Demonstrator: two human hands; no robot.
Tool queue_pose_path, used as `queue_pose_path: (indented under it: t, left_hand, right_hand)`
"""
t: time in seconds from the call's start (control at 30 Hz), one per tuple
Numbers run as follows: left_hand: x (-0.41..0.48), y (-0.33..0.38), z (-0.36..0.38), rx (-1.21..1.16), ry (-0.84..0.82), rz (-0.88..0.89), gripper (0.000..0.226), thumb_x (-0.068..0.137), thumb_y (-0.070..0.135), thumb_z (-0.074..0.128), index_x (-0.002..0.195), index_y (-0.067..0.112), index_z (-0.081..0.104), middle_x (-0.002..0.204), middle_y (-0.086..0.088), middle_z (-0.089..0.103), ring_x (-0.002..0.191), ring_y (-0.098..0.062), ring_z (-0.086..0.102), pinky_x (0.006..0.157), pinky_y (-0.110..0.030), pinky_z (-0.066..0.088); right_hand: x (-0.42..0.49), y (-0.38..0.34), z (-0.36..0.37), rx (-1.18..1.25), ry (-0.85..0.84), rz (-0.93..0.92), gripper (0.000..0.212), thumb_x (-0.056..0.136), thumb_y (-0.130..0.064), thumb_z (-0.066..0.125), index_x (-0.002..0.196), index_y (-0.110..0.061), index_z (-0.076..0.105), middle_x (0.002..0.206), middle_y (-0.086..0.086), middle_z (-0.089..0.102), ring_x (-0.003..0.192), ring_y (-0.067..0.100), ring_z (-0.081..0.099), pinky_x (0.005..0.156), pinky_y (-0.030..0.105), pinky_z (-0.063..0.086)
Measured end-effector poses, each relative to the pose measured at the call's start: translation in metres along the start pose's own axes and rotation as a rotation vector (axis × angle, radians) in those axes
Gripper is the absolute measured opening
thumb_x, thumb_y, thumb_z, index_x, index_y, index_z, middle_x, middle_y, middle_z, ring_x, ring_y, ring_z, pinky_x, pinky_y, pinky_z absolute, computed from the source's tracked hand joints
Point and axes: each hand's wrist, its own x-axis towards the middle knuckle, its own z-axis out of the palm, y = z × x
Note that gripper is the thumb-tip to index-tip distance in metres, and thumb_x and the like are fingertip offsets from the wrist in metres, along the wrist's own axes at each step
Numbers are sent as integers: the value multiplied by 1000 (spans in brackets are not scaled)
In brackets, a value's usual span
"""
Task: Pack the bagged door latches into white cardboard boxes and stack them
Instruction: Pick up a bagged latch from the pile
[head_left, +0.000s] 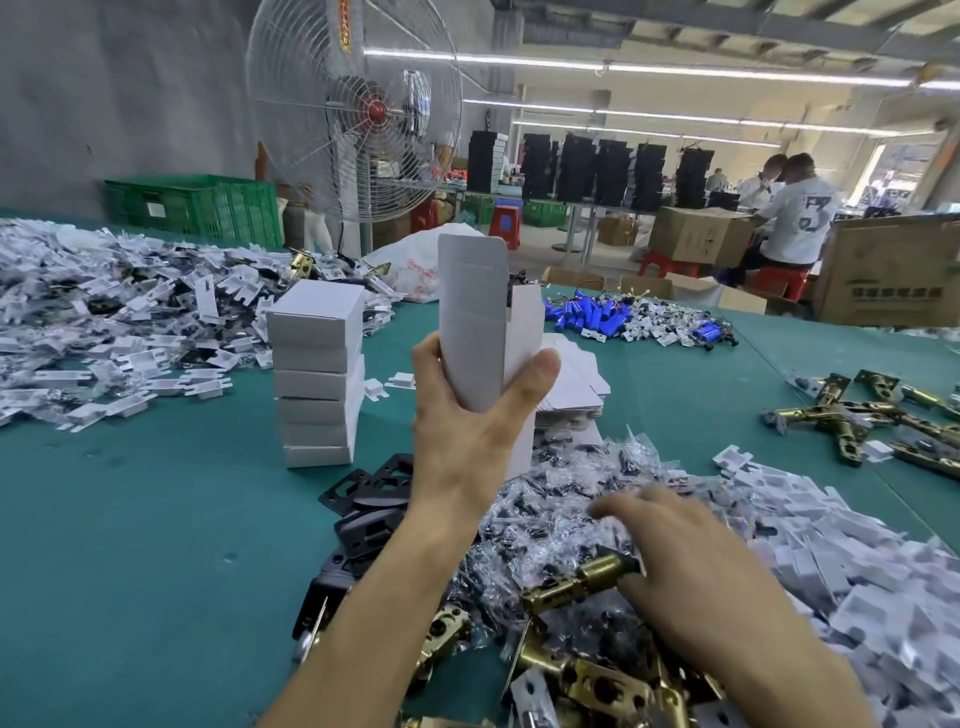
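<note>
Numeral 3 (816, 216) on shirt (789, 239) beyond box (471, 312)

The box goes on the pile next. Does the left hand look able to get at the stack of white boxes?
Probably yes: the left hand, gripping an open white box, is just right of the stack, with nothing standing between them.

Your right hand (691, 577), off to the right of the stack of white boxes (317, 379), is blurred at the fingertips (618, 508), so no telling if it's gripping the brass latch (576, 582) under it. Your left hand (467, 431) covers the bottom of the open box (472, 312) it holds, and its inside doesn't show. Print on the brown carton (893, 280) far right of the stack: unreadable.
</note>
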Motion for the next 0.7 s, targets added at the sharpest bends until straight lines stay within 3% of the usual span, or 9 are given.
queue_pose_path:
  t: [0.07, 0.13, 0.23, 0.4, 0.5, 0.57, 0.63, 0.7]
  left_hand:
    - [0, -1, 0, -5, -25, 7, 74, 57, 63, 79, 116, 45, 38, 100, 20, 62, 88, 1, 65, 69, -12, 53]
    - [0, -2, 0, -32, -60, -3, 74, 55, 53, 82, 114, 43, 39, 106, 8, 62, 85, 0, 66, 65, -13, 53]
    - [2, -6, -1, -41, -99, -33, 73, 54, 35, 89, 110, 37, 43, 106, 0, 61, 82, -3, 66, 63, -15, 53]
    - [4, -12, -3, -118, -127, -58, 82, 48, 10, 98, 111, 24, 47, 95, 8, 67, 86, -8, 69, 66, -20, 57]
    - [6, -14, -3, -129, -91, -50, 77, 55, 4, 95, 114, 21, 49, 99, 6, 67, 85, -4, 68, 67, -18, 55]
    - [7, -15, -3, -125, -84, -55, 80, 52, 9, 95, 115, 25, 48, 106, 4, 66, 90, -5, 68, 69, -18, 55]
    - [6, -17, -5, -117, -122, -73, 79, 50, 13, 91, 114, 31, 48, 107, 7, 65, 93, -8, 68, 69, -21, 56]
    - [5, -19, -8, -104, -235, -125, 80, 53, 8, 91, 114, 36, 47, 106, 7, 65, 90, -6, 69, 66, -24, 57]
  right_hand:
    - [2, -4, 3, -47, -74, -138, 66, 91, -10, 56, 141, -49, 40, 146, -20, 38, 131, 11, 33, 110, 32, 30]
    - [3, -9, 7, -51, -118, -208, 56, 92, -19, 58, 138, -50, 46, 150, -19, 35, 135, 13, 28, 111, 36, 25]
    - [3, -12, 14, -88, -112, -238, 43, 91, -27, 60, 129, -45, 55, 130, -14, 48, 122, 15, 36, 100, 34, 30]
    - [6, -14, 14, -93, -58, -243, 30, 91, -38, 61, 121, -41, 61, 106, -14, 48, 109, 14, 42, 88, 31, 35]
    - [7, -10, 6, 75, 91, -190, 10, 94, -39, 61, 101, -33, 64, 92, -15, 50, 93, 8, 50, 78, 25, 41]
    - [7, -3, -2, 258, 226, -108, 17, 92, -30, 65, 77, -23, 59, 77, -12, 58, 74, 3, 56, 64, 22, 42]
    - [7, 3, -12, 497, 373, -25, 16, 87, -18, 72, 74, -21, 64, 67, -7, 65, 64, 4, 61, 57, 22, 49]
    - [5, 8, -24, 692, 533, 21, 25, 81, -11, 78, 86, -32, 65, 68, -8, 67, 66, 0, 65, 53, 14, 49]
